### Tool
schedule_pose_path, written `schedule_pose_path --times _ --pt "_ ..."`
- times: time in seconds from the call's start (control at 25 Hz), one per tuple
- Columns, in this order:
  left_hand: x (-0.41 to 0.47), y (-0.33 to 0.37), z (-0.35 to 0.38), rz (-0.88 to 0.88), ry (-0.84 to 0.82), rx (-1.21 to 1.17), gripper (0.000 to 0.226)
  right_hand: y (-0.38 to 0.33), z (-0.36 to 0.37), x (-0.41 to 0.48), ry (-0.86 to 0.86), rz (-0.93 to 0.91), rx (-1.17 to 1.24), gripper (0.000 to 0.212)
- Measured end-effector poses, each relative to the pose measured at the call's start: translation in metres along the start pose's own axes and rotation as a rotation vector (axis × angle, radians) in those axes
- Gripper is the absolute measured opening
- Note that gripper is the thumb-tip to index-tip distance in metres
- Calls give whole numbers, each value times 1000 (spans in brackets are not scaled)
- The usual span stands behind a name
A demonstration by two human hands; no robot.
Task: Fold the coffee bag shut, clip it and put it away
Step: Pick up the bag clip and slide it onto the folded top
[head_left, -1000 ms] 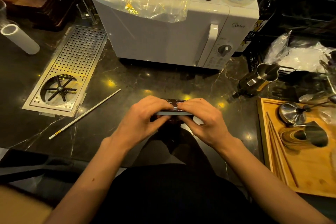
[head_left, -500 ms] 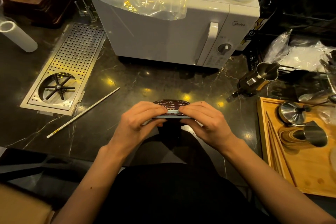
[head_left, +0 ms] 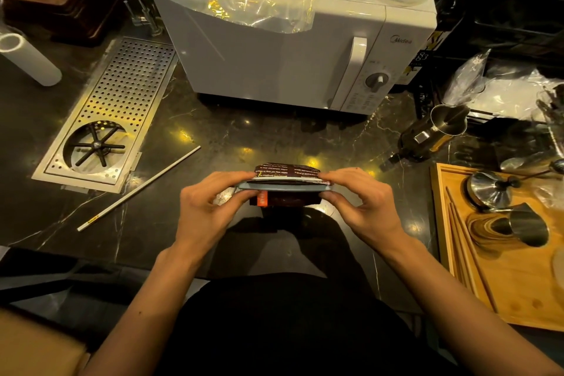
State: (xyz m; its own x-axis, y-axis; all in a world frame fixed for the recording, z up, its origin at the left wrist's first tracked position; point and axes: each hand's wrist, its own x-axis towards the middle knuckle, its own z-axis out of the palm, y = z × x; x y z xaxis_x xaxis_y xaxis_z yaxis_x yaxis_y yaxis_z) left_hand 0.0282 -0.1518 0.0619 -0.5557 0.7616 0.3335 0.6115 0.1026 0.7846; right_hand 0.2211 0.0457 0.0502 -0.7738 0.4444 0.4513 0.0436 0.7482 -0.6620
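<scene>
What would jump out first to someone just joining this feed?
Dead centre, the left hand and right hand pinch the folded top of a dark coffee bag with a pale blue-grey bar lying along the fold. Behind stands a white microwave with plastic film draped over it. A perforated steel drip tray sits left, a wooden tray of metal tools right.

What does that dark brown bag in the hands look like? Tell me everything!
The dark brown coffee bag looks like shiny foil with small pale print and an orange label on its near side. Its top is folded over, and a long grey-blue strip, likely the clip, runs across the fold. The bag sits low over the black marbled counter, in front of the white microwave. The left hand pinches one end, the right hand the other.
</scene>
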Motion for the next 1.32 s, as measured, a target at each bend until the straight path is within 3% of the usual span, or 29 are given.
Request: schedule_pose_path --times 0.32,0.64,0.92,1.12,1.32 --pt "-1 3 11 -279 86 -205 37 -5 3 2 35 232 159 29" --pt "20 3 22 -372 142 -295 34 -3 15 19 121 460 224 21" --pt "56 15 20 -235 50 -146 36 -15 14 47 63 430 159 30" --pt "74 21 20 -144 -6 -65 15 -26 18 68 110 252 54 12" --pt "69 22 23 -127 25 -62 9 -29 29 69 78 238 33 9"
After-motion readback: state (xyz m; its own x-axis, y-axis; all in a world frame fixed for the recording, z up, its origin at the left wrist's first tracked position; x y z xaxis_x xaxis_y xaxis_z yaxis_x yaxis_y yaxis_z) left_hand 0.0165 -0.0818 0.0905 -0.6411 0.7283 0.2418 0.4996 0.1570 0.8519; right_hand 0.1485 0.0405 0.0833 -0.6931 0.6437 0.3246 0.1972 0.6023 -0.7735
